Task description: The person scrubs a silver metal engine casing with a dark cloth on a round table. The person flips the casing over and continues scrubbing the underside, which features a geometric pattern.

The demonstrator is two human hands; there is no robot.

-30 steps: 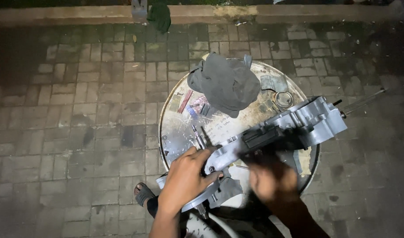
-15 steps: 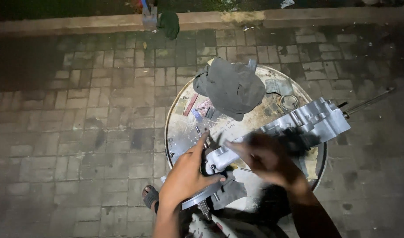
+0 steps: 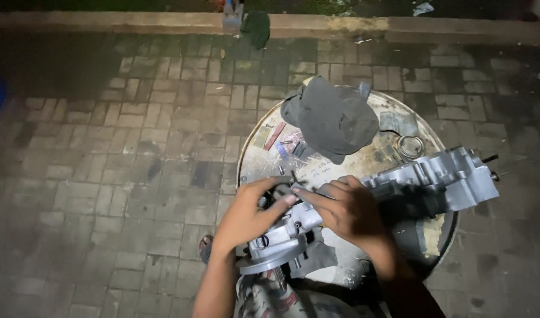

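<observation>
A long grey metal engine casing (image 3: 435, 179) lies across a round metal drum top (image 3: 255, 156). My left hand (image 3: 246, 215) grips its near, rounded end (image 3: 276, 247), thumb toward the middle. My right hand (image 3: 349, 209) rests on top of the casing beside it, fingers stretched toward the left hand and touching a small dark part (image 3: 285, 189) there. Whether those fingers pinch that part is unclear.
A dark grey cloth (image 3: 332, 118) is heaped at the drum's far side. A metal ring (image 3: 410, 146) and small flat scraps (image 3: 282, 141) lie on the drum. Brick paving (image 3: 123, 159) surrounds it, with a kerb (image 3: 134, 22) at the far edge. My foot (image 3: 205, 247) shows below.
My right hand has moved from below the casing up onto it and leftward, meeting the left hand. The left hand has shifted slightly up along the casing's near end.
</observation>
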